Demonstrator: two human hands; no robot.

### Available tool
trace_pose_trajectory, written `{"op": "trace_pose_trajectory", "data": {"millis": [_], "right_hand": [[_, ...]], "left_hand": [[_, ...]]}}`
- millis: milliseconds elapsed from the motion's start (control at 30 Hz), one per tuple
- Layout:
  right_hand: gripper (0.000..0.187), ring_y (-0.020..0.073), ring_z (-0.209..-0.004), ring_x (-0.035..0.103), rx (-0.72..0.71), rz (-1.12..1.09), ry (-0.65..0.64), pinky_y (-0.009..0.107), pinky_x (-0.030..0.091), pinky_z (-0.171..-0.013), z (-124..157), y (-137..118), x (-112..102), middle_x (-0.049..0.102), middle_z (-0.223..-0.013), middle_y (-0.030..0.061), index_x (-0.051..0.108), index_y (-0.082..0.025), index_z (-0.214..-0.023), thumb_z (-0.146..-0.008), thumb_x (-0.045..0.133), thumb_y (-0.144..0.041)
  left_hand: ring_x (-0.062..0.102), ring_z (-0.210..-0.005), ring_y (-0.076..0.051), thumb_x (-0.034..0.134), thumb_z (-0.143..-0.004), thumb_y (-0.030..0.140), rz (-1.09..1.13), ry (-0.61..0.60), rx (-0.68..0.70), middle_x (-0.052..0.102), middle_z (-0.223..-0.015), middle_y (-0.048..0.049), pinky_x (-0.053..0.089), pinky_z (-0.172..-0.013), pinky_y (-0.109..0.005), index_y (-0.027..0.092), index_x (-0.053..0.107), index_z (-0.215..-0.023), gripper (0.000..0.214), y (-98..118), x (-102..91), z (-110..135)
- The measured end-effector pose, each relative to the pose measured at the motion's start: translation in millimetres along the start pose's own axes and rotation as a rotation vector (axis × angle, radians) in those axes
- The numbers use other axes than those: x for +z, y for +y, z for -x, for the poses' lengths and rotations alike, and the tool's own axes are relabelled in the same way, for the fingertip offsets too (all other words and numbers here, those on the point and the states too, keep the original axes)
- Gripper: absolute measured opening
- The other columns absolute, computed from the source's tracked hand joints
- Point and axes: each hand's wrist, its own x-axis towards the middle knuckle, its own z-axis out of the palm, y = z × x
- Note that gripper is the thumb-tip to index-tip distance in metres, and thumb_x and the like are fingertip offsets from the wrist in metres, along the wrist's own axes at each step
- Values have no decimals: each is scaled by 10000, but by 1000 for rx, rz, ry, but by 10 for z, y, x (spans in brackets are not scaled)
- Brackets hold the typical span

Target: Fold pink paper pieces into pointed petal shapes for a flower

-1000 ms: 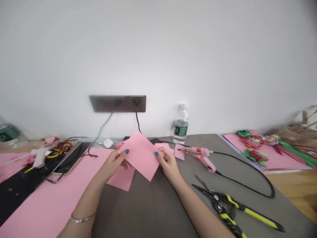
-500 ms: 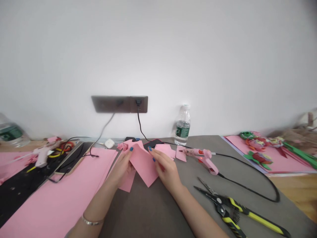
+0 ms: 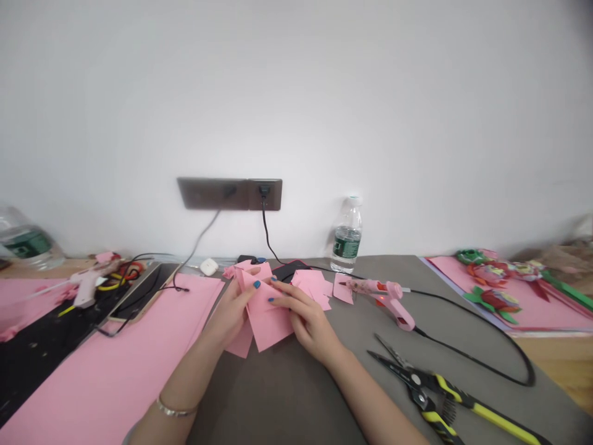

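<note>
Both my hands hold one pink paper sheet (image 3: 271,321) just above the grey mat (image 3: 296,389). My left hand (image 3: 234,309) pinches its left edge with the thumb on top. My right hand (image 3: 308,318) grips the right side, fingers pressed across the sheet, which is bent into a fold between them. Another pink piece (image 3: 241,345) lies under the sheet on the mat. Small pink cut pieces (image 3: 315,285) lie just behind my right hand.
A pink glue gun (image 3: 386,295) with a black cord (image 3: 486,358) lies to the right. Yellow-handled scissors (image 3: 435,395) lie at the front right. A water bottle (image 3: 347,235) stands by the wall. A large pink sheet (image 3: 106,371) covers the left. Paper flowers (image 3: 491,278) sit far right.
My hands have moved closer together and lower, bending the flat pink sheet into a fold. The view has shifted slightly.
</note>
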Motion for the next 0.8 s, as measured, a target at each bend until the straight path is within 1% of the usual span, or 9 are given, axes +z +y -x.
{"op": "trace_pose_trajectory", "data": {"millis": [67,167,267,333,400,500,567,700,800], "right_hand": [[443,255,-1331,545,10,-59,29,467,475,-1069,-18,-26,-10,578,-1433,109,664,-245,-1150,-862,410,-23],[234,280,-1234,597,47,-140,154,474,505,-1007,-44,-16,-16,645,-1282,133,656,-232,-1060,-944,460,-180],[238,280,-1168,629,157,-270,235,434,555,-916,-49,45,-3,628,-1270,153,626,-230,-1143,-982,493,-345],[332,265,-1105,667,239,-393,204,409,573,-879,-43,81,15,621,-1293,154,570,-241,-1251,-977,523,-421],[441,250,-1023,702,300,-485,145,396,581,-856,-38,96,31,663,-1233,138,509,-252,-1324,-950,572,-476],[534,252,-991,718,365,-557,62,388,587,-835,-41,87,43,717,-1125,107,487,-252,-1339,-898,646,-507],[502,253,-989,726,400,-604,29,387,588,-839,-49,80,41,740,-1080,90,512,-250,-1298,-884,671,-487],[324,233,-1000,725,415,-671,0,353,574,-857,-61,93,38,755,-1043,63,592,-242,-1154,-889,688,-402],[318,219,-1011,705,404,-656,0,329,560,-846,-59,97,46,735,-1103,69,611,-233,-1148,-880,701,-379]], "left_hand": [[664,-1175,-331,838,-742,390,-44,-22,20,745,-1188,-167,502,-1013,-444,171,563,-1305,663,-26,-21,-5],[652,-1203,-331,794,-802,383,-100,-111,9,714,-1265,-173,494,-1025,-449,183,577,-1280,562,-48,-31,2],[629,-1240,-345,754,-843,371,-146,-175,-21,696,-1298,-182,496,-1022,-464,183,578,-1264,493,-56,-14,26],[610,-1267,-349,734,-858,339,-151,-212,-32,698,-1295,-184,487,-1033,-481,186,565,-1278,478,-65,4,43],[598,-1284,-340,711,-865,280,-143,-256,-24,701,-1293,-177,467,-1059,-491,193,559,-1285,455,-79,20,58],[594,-1295,-316,694,-833,156,-149,-304,10,697,-1307,-157,441,-1097,-474,205,570,-1266,453,-101,33,72],[589,-1303,-309,694,-816,121,-147,-309,21,674,-1345,-147,437,-1108,-456,211,582,-1254,461,-114,40,78],[614,-1271,-325,714,-874,294,-126,-244,32,662,-1357,-165,474,-1076,-452,196,604,-1232,387,-136,65,74],[660,-1204,-343,733,-862,415,-144,-187,59,710,-1273,-182,509,-1037,-454,166,644,-1183,417,-159,89,61]]}}
